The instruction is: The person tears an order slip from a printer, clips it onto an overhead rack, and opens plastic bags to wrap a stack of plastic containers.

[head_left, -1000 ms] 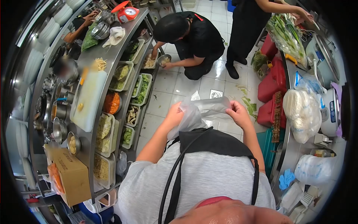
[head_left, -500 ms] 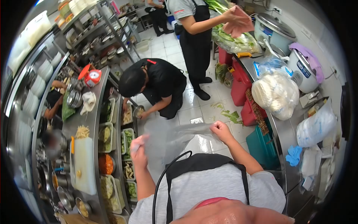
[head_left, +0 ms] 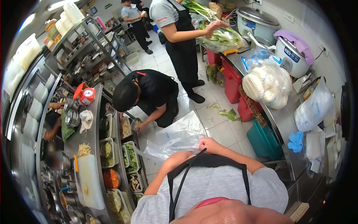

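Note:
A clear plastic bag (head_left: 175, 143) hangs in front of my chest, with its broad part spread forward over the floor tiles. My right hand (head_left: 209, 145) is closed on the bag's gathered near edge. Close beside it, my left hand (head_left: 181, 158) is bent inward at the same edge, its fingers curled on the plastic and partly hidden. A loose strip of the plastic trails to the left past my left forearm. A black cable (head_left: 186, 168) crosses my apron and passes over the left hand's fingertips.
A person in black (head_left: 149, 95) crouches ahead at shelves with vegetable tubs (head_left: 130, 156). Another person (head_left: 179, 44) stands by leafy greens (head_left: 220, 39). The left counter bears a cutting board (head_left: 90, 181) and red scale (head_left: 87, 96). Rice cookers (head_left: 294, 56) and a bulging bag (head_left: 266, 84) stand right.
My hands, wide apart before, have come together close to my chest. The bag has gone from stretched between them to bunched at the near edge. The standing person's pink cloth is out of sight.

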`<state>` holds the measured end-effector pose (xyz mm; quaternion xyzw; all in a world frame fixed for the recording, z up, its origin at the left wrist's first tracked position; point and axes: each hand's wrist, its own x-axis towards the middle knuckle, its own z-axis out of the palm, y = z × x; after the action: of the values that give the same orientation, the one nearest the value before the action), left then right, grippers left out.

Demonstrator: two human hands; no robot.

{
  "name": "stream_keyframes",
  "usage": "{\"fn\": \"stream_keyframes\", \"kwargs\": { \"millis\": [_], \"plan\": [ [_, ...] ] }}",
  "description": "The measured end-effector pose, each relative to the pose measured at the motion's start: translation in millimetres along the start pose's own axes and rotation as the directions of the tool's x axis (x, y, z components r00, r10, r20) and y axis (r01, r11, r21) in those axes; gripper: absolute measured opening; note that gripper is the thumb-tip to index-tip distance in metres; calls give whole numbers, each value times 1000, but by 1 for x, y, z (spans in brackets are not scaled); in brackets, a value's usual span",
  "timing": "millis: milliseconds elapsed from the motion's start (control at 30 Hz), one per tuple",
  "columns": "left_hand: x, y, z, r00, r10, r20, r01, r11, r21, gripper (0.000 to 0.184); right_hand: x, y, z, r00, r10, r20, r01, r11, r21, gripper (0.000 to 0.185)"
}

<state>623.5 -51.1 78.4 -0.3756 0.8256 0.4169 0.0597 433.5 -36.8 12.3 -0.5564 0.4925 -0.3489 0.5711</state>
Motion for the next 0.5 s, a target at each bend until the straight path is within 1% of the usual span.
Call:
{"fn": "stream_keyframes", "kwargs": {
  "millis": [33, 67, 100, 133, 167, 200, 233, 333, 433, 467, 500],
  "plan": [
    [8, -11, 2, 999, 30, 44, -29, 999, -31, 39, -3, -4, 0, 995, -82, 51, 87, 993, -86, 23],
    [11, -13, 0, 994, 60, 86, -54, 997, -63, 40, -2, -3, -2, 996, -54, 77, 59, 995, -74, 24],
    [15, -11, -4, 990, 8, 139, 8, 994, -111, 43, 1, 1, -4, 994, -24, 107, 31, 997, -63, 24],
    [16, -11, -5, 989, 13, 144, 8, 989, -148, 44, 2, 4, -5, 990, 5, 139, 3, 999, -54, 25],
    [17, -12, -7, 989, 18, 147, 10, 983, -184, 45, 5, 7, -6, 992, -54, 113, 65, 993, -95, 26],
    [19, -14, -8, 989, 23, 149, 10, 976, -220, 46, 6, 10, -5, 992, -36, 122, 46, 996, -82, 26],
    [25, -26, 0, 991, 68, 114, -34, 960, -276, 49, 7, 11, -4, 991, -17, 131, 27, 997, -68, 26],
    [35, -36, 10, 990, -24, 138, 58, 967, -246, 48, 9, 13, -4, 992, -4, 125, 11, 999, -54, 26],
    [30, -27, 13, 1000, 21, -22, -28, 909, -415, 42, 15, 28, -1, 993, -15, 119, 19, 999, -31, 25],
    [33, -28, 18, 995, 67, -68, -92, 867, -491, 40, 17, 28, -1, 993, -20, 114, 23, 1000, -20, 25],
    [37, -32, 22, 987, 110, -117, -157, 816, -556, 38, 17, 27, -1, 990, 44, 132, -45, 999, 7, 22]
  ]
}}
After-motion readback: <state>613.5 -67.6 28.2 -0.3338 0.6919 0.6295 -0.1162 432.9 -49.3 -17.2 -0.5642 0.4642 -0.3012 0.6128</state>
